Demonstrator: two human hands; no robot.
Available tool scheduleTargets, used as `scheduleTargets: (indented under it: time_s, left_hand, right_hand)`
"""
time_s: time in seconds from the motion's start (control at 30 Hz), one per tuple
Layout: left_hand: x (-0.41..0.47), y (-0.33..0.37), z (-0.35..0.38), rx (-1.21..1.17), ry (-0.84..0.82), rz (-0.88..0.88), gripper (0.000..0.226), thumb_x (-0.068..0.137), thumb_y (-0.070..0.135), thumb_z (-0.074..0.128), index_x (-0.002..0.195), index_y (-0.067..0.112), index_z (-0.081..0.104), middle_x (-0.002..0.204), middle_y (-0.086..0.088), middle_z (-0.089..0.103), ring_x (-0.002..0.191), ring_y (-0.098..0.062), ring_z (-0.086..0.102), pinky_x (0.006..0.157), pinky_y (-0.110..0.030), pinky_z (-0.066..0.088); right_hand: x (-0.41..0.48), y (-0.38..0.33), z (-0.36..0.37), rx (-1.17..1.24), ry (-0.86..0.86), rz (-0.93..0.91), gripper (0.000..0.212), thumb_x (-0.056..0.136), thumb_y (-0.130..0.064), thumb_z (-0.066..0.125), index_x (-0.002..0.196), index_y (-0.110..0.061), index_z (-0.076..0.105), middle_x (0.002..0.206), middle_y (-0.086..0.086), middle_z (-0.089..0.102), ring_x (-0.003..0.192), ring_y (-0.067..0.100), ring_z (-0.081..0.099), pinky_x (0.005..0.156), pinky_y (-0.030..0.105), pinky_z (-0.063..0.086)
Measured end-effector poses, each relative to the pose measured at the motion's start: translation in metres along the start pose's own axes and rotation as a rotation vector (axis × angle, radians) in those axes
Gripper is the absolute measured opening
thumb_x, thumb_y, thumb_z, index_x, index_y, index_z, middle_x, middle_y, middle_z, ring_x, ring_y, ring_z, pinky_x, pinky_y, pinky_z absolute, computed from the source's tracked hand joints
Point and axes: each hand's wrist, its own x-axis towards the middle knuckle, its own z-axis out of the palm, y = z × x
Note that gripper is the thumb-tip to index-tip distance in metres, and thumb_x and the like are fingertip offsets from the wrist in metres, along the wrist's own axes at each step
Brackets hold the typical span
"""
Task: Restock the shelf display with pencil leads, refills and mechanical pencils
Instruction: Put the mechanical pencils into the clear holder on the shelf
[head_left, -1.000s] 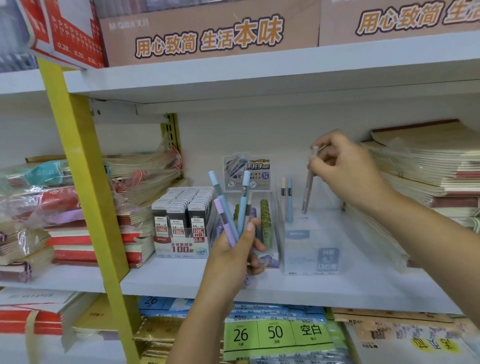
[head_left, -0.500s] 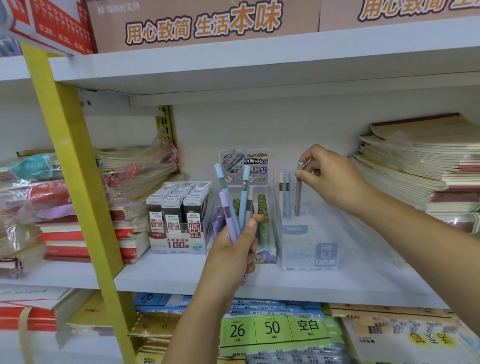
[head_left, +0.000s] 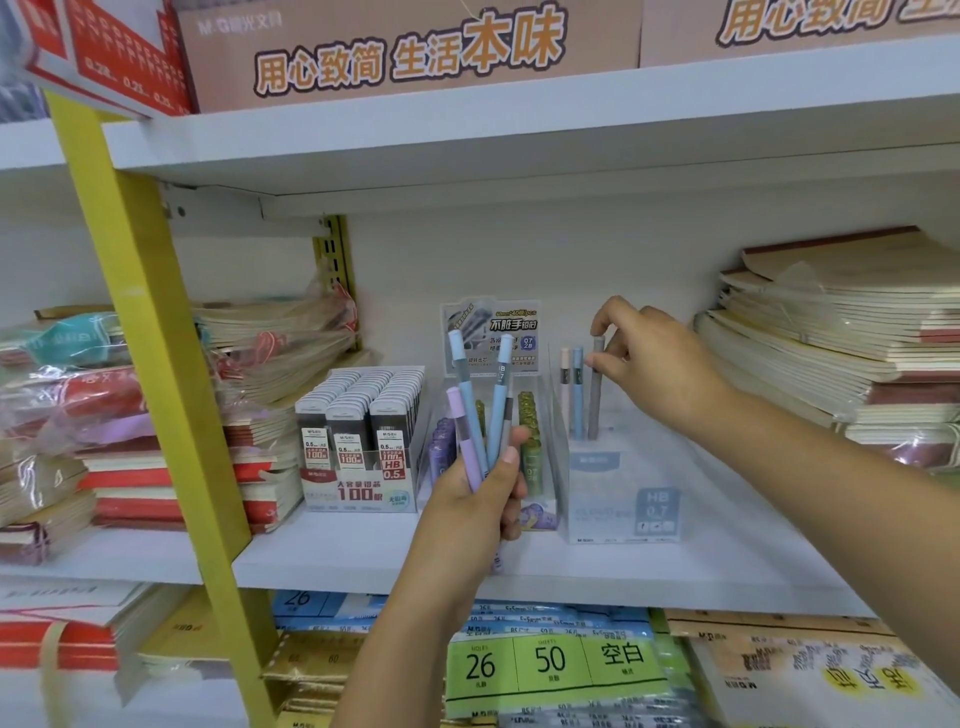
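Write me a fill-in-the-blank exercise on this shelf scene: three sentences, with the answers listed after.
1. The right hand pinches the top of the ____ pencil standing in the clear box.
2. Counting that one, ____ pencils stand in the clear box.
3. The left hand holds a bunch of pencils, the leftmost of them ____.
Answers: grey; three; purple.
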Motion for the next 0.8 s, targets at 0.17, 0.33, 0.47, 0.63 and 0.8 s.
scheduleTargets:
  time_s: [0.17, 0.33, 0.47, 0.63, 0.8]
  left_hand:
    - [-0.001, 0.001, -0.001, 0.006, -0.004, -0.004, 0.028, 0.103, 0.029, 0.05, 0.103, 0.042, 0.075, 0.073, 0.002, 0.056, 0.057, -0.011, 0.044, 0.058, -0.027, 0.042]
    - [-0.004, 0.005, -0.004, -0.027, -0.05, -0.026, 0.025, 0.102, 0.032, 0.051, 0.107, 0.039, 0.074, 0.07, 0.0, 0.058, 0.056, -0.012, 0.049, 0.055, -0.023, 0.047]
    - [-0.005, 0.009, -0.004, -0.117, -0.127, -0.034, 0.025, 0.094, 0.036, 0.056, 0.113, 0.035, 0.073, 0.068, 0.003, 0.052, 0.054, -0.009, 0.041, 0.052, -0.021, 0.041]
    - [-0.007, 0.008, -0.001, -0.162, -0.176, -0.049, 0.032, 0.087, 0.039, 0.061, 0.115, 0.027, 0.074, 0.07, 0.002, 0.053, 0.055, -0.01, 0.039, 0.05, -0.02, 0.038]
    - [-0.008, 0.007, -0.001, -0.141, -0.194, -0.083, 0.032, 0.089, 0.041, 0.061, 0.109, 0.019, 0.073, 0.073, 0.0, 0.06, 0.057, -0.01, 0.047, 0.052, -0.021, 0.043]
  right_hand:
    - [0.001, 0.004, 0.003, -0.125, -0.096, -0.001, 0.021, 0.09, -0.023, 0.062, 0.11, -0.019, 0.06, 0.098, 0.002, 0.067, 0.106, 0.018, 0.046, 0.077, 0.031, 0.041]
    - [-0.002, -0.008, -0.005, -0.215, -0.073, -0.078, 0.028, 0.096, -0.022, 0.053, 0.123, -0.02, 0.061, 0.112, 0.0, 0.066, 0.111, 0.019, 0.043, 0.085, 0.028, 0.035]
    - [-0.022, -0.039, -0.018, 0.382, -0.054, 0.043, 0.016, 0.094, -0.029, 0.058, 0.105, -0.029, 0.069, 0.088, -0.014, 0.072, 0.085, -0.004, 0.058, 0.068, 0.004, 0.038]
    - [-0.037, -0.065, -0.023, 0.906, -0.309, 0.151, 0.024, 0.088, -0.023, 0.068, 0.107, -0.036, 0.063, 0.09, -0.013, 0.075, 0.085, -0.007, 0.067, 0.069, 0.002, 0.044]
    - [-0.038, -0.061, -0.023, 0.906, -0.26, 0.265, 0.013, 0.087, -0.017, 0.069, 0.097, -0.024, 0.065, 0.084, 0.004, 0.074, 0.069, 0.006, 0.066, 0.062, 0.024, 0.049]
